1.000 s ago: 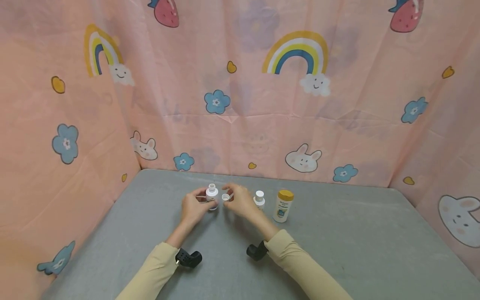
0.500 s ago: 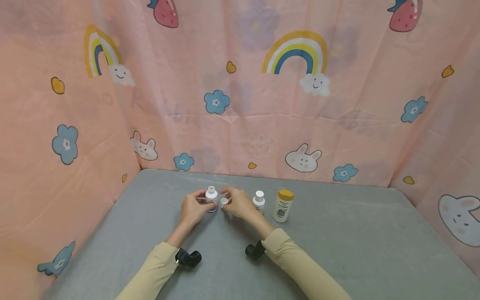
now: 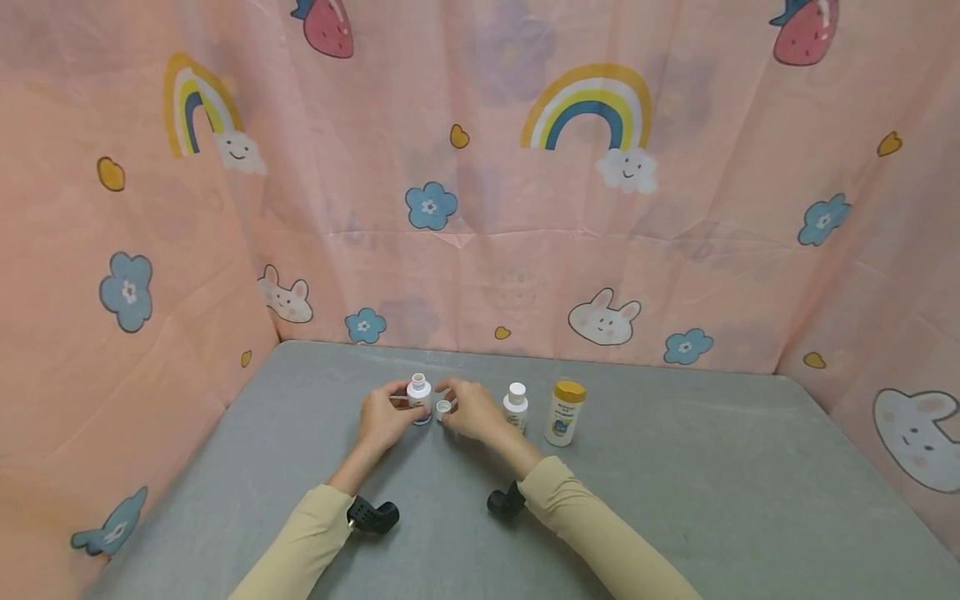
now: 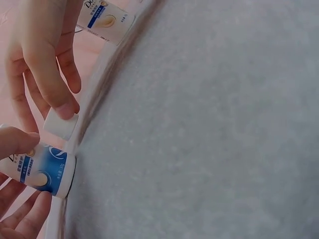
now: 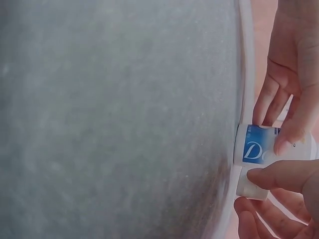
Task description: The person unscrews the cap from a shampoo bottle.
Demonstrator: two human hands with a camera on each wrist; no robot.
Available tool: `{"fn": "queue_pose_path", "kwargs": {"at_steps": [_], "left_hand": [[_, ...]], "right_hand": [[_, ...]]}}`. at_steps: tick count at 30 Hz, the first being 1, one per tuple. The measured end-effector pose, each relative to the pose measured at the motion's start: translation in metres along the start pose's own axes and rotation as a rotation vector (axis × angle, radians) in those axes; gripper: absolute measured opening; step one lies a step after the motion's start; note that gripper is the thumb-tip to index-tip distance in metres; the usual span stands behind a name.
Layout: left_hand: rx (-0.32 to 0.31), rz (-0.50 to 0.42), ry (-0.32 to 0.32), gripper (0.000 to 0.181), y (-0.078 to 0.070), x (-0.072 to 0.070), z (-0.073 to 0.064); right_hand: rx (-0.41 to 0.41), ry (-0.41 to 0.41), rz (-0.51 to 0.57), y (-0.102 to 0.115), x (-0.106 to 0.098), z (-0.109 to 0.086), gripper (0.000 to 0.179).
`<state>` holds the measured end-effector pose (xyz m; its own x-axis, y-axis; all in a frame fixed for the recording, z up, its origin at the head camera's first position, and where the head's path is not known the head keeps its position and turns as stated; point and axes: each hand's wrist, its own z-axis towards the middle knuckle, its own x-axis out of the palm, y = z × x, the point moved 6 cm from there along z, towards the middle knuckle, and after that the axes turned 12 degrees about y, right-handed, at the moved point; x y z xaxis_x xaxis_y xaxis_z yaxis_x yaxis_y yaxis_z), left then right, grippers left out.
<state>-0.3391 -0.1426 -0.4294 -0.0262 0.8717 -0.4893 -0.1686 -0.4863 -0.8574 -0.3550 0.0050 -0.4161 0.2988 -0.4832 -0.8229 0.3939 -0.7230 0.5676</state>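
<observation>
A small white bottle [image 3: 419, 398] with a blue label and a bare open neck stands upright on the grey table [image 3: 660, 492]. My left hand [image 3: 384, 418] grips it around the sides, thumb in front. Just to its right, my right hand [image 3: 472, 410] pinches a white cap [image 3: 443, 408], hollow side up, low beside the bottle's base. The right wrist view has the cap [image 5: 250, 187] close against the bottle [image 5: 256, 145]; whether the cap touches the table is hard to tell.
A second white bottle [image 3: 515, 407], its white cap on, stands behind my right wrist. Right of it is a cream bottle with a yellow cap [image 3: 570, 392]. A pink patterned curtain [image 3: 495, 275] borders the table at the back and sides.
My right hand has lowered the cap and brought it slightly left, nearer the bottle. The bottle in my left hand has come down a little.
</observation>
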Motion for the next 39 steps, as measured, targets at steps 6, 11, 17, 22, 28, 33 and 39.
{"fn": "queue_pose_path", "kwargs": {"at_steps": [6,11,17,22,28,33,39], "left_hand": [[0.002,0.001,-0.001,0.046,-0.001,-0.001,-0.003],[0.011,0.001,-0.006,0.045,0.0,-0.002,-0.004],[0.041,0.021,-0.025,0.044,-0.001,-0.003,-0.006],[-0.002,0.004,0.006,0.047,0.001,-0.002,-0.005],[-0.004,-0.01,0.016,0.048,-0.001,-0.002,-0.008],[-0.004,-0.005,0.013,0.051,-0.003,-0.002,-0.013],[-0.053,0.016,0.006,0.054,-0.001,-0.001,-0.018]], "right_hand": [[-0.019,-0.012,-0.032,0.001,0.003,0.0,0.042],[-0.032,-0.002,-0.039,0.003,0.005,0.0,0.04],[-0.021,0.008,-0.054,0.004,0.006,0.001,0.04],[0.002,0.013,-0.058,0.004,0.007,0.001,0.041],[0.024,0.006,-0.068,0.004,0.006,0.001,0.042],[0.029,-0.016,-0.12,0.008,0.002,-0.004,0.044],[0.032,-0.05,-0.159,0.016,-0.004,-0.011,0.045]]}}
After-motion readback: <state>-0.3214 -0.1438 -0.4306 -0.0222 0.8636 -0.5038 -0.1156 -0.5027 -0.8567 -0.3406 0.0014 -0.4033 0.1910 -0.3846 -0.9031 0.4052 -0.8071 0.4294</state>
